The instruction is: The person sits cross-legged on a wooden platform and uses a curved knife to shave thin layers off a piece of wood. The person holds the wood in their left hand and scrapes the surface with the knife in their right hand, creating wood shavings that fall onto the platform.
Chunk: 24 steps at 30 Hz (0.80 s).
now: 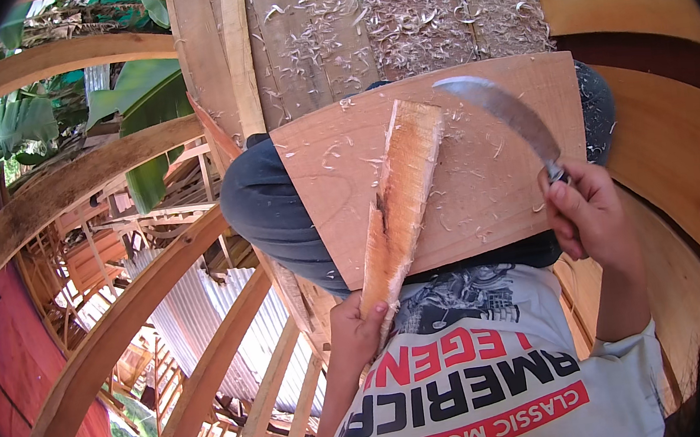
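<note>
Orange-brown wood makes up the stick that slants over the board on your lap, its far end near the middle of the board and its near end beyond the near left edge. Your left hand is wrapped round that near end, pinching it between thumb and fingers. Your right hand, at the right, is closed round the handle of a curved knife; the blade reaches far and left, to the right of the stick and apart from it. Whether it touches the board you cannot tell from here.

Expect the stick to be light and stiff, dry rather than slippery, with rough edges that may splinter. A dark split on its left edge, about halfway along, is probably its weakest spot. The near end looks the best hold, clear of both split and blade. The board seems thin, broad and firm.

Pale shavings litter the planks at the far side. For writing, your pale shirt carries large red and black lettering, a red band with pale letters, and a dark motorcycle picture. You can read no label on stick, board or knife.
</note>
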Each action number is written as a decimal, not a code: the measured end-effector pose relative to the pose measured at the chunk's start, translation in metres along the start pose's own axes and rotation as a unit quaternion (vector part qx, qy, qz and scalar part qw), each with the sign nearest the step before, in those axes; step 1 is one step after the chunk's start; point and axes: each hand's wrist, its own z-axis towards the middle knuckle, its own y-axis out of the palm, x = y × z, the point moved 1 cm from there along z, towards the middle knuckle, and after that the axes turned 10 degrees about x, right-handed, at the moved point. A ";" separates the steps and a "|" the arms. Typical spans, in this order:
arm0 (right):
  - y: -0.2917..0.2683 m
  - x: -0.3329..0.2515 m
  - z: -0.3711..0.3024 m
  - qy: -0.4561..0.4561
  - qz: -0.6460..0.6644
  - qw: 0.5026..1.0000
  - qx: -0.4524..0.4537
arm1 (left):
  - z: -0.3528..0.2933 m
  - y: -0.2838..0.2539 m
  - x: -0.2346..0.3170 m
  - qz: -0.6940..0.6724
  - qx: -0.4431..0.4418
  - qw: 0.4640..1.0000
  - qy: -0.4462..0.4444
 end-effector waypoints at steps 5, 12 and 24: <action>0.030 0.020 0.003 0.114 -0.013 0.977 -0.182 | 0.000 0.003 -0.001 -0.013 0.009 1.000 -0.005; 0.017 0.036 0.019 -0.368 -0.221 0.844 0.321 | 0.003 0.005 0.001 0.008 -0.012 1.000 -0.004; 0.018 0.021 0.010 0.001 -0.085 0.994 -0.071 | 0.004 0.009 0.004 -0.021 -0.003 1.000 0.012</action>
